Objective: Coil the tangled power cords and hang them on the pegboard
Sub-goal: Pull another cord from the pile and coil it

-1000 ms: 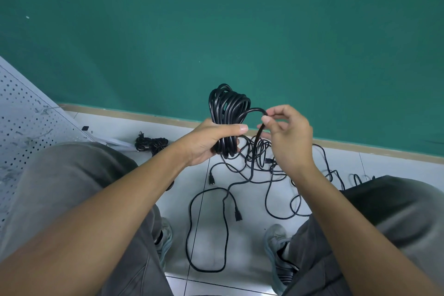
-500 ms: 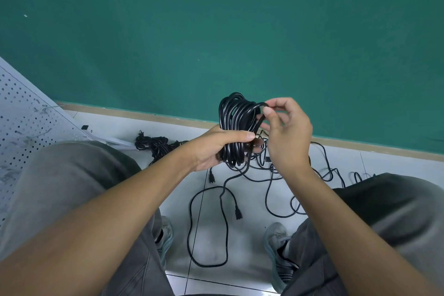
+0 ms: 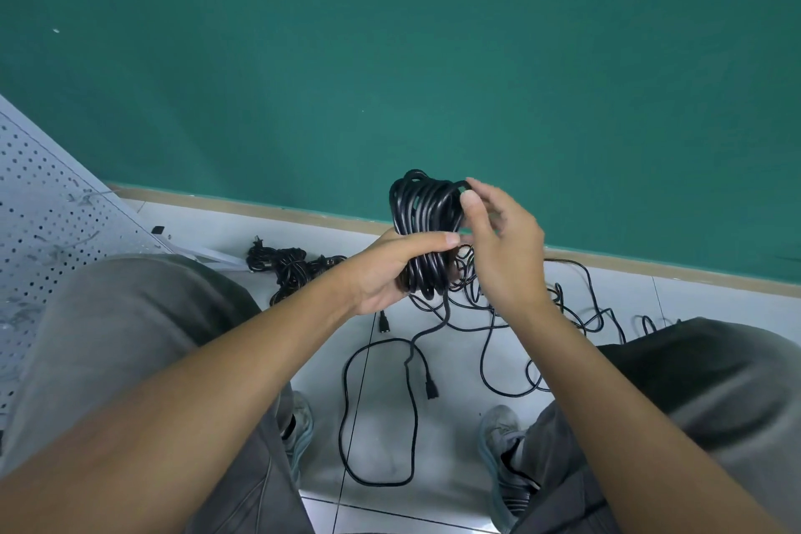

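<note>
Above the floor (image 3: pixel 433 438), a black coil (image 3: pixel 422 225) in both hands.
Left hand (image 3: pixel 390 269) wraps fingers and thumb round its middle; right hand (image 3: pixel 503 247) pinches its top strand. Tangled cords (image 3: pixel 520 317) lie below; pegboard (image 3: pixel 47 221) leans at left.

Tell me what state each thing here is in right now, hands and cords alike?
Left hand: grips the coiled cord around its middle.
Right hand: pinches a strand at the top of the coil.
Coiled cord: wound in loops, held upright, tail hanging to the floor.
Loose cords: tangled on the tiles.
Bundled cord: lying on the floor, not hung.
Pegboard: leaning, no cord on it.
</note>
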`<state>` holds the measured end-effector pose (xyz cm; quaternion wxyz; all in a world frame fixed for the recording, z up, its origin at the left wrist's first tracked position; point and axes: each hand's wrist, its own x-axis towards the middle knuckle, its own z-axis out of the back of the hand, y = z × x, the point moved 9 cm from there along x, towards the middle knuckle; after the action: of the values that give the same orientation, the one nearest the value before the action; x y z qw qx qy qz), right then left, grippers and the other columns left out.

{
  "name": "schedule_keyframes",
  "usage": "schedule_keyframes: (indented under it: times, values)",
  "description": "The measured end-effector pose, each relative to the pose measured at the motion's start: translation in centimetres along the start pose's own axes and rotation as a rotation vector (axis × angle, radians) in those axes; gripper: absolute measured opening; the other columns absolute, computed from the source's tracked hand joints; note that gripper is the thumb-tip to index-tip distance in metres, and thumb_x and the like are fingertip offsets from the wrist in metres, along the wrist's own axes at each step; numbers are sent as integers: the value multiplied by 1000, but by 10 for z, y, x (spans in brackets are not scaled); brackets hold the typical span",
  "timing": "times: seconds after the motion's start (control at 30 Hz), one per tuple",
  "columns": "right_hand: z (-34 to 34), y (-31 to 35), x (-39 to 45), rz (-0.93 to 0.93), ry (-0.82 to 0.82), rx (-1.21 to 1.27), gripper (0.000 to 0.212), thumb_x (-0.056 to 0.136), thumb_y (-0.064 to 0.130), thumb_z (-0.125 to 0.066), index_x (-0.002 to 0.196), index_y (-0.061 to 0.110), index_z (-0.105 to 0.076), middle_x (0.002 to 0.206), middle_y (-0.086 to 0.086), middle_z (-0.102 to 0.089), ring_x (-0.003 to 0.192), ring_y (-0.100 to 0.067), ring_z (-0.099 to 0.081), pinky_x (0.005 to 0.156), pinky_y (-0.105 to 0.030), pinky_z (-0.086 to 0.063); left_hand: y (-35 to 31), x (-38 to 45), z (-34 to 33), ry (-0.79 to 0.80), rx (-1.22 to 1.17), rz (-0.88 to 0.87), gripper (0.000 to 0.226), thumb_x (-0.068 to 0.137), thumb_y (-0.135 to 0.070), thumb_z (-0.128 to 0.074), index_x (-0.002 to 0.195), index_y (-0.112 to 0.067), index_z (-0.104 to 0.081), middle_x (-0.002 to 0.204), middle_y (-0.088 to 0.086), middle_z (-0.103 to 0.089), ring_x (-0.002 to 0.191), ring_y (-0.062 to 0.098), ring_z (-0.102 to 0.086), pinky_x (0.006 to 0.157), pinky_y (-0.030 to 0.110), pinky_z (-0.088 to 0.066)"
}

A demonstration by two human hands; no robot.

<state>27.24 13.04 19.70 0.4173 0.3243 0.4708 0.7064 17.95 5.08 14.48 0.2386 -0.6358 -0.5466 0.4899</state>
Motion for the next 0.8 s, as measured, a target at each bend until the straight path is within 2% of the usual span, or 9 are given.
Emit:
schedule_keyframes:
  times: [0.03,0.1,0.2,0.27,0.33,0.43,0.53,0.67,0.8]
  values:
    - [-12,-5,-3,-66,102,57,47,100,64,-45,113,30,-73,110,13,-74,107,-6,-69,102,-39,-54,-2,2,3,-12,-16,-25,22,97,-20,-65,114,-10,-75,108,16,-75,102,29,-68,98,42,-55]
    - [-33,-12,-15,-194,302,117,65,89,81,-23,100,40,-72,104,15,-76,108,-10,-70,106,-46,-51,-5,5,11,-51,-43,-47,23,99,-24,-63,112,-9,-75,108,15,-75,101,27,-70,99,43,-53]
    - [-48,-12,-30,-289,440,164,67,83,81,-12,90,48,-69,90,26,-74,103,-5,-71,112,-40,-46,-8,7,30,-160,-73,-29,26,87,-33,-76,95,-9,-71,98,16,-69,88,27,-67,80,37,-58]
    - [-52,-13,-32,-299,469,152,71,85,80,-11,93,44,-71,93,21,-76,99,-8,-73,111,-41,-45,-8,8,42,-234,-69,-26,28,81,-35,-80,89,-11,-67,95,16,-63,82,26,-66,70,33,-56]
    - [-57,-17,-32,-285,511,85,71,92,78,-13,105,40,-72,102,11,-77,95,-13,-74,107,-42,-47,-10,7,48,-279,-73,-49,19,91,-26,-73,89,-9,-64,83,11,-61,73,22,-67,64,29,-55]
    - [-59,-26,-31,-237,520,-18,53,105,62,-27,127,33,-65,101,4,-76,83,-10,-72,95,-39,-56,-12,7,52,-315,-76,-65,14,98,-18,-64,89,-8,-60,75,7,-58,62,16,-64,60,27,-52]
    - [-60,-32,-31,-178,511,-100,36,109,36,-40,141,29,-57,97,9,-72,68,0,-60,82,-26,-51,-12,8,60,-359,-223,-60,11,97,-15,-66,89,-8,-63,84,6,-61,73,16,-66,66,26,-58]
    - [-58,-41,-33,-180,432,-115,34,104,6,-48,132,20,-62,95,6,-69,66,-3,-58,78,-23,-50,-13,8,63,-379,-370,-75,8,97,-13,-66,92,-6,-65,85,3,-67,73,16,-68,79,34,-63]
    - [-56,-41,-31,-182,392,-99,37,102,1,-50,116,32,-67,87,7,-70,60,0,-57,83,-32,-54,-13,6,61,-379,-442,-67,7,98,-14,-67,96,-7,-65,90,5,-70,75,18,-69,86,36,-62]
